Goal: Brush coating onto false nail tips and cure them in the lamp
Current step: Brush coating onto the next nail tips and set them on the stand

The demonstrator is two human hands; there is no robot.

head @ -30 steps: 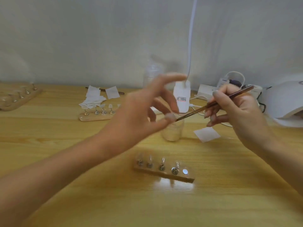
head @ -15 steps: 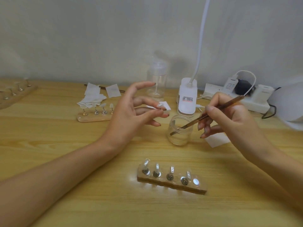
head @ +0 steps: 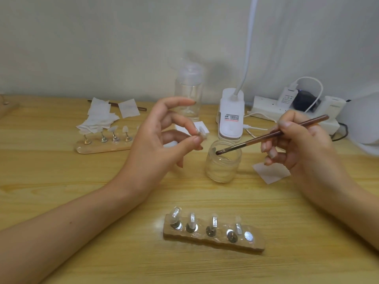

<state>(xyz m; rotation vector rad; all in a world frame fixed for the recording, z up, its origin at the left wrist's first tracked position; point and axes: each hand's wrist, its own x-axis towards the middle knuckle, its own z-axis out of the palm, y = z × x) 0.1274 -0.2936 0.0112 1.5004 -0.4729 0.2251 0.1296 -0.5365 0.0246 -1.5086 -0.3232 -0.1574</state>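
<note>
Centrally: nail tip [head: 202, 133] pinched between thumb and fingertip of left hand [head: 155, 140], just left of open glass jar [head: 223, 167]. Brush [head: 272, 133] gripped in right hand [head: 297, 144], bristles at jar mouth. Nearer, wooden stand [head: 213, 241] bearing 4 tips. Behind jar, white lamp base [head: 231, 107]; label print too small to read.

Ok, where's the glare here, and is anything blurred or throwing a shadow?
Head view: glare flares off metal discs on the near nail stand; the right hand and brush look soft; the pump bottle throws a soft shadow rightward on the wall; the nail tip in the left hand is hazy.
</note>
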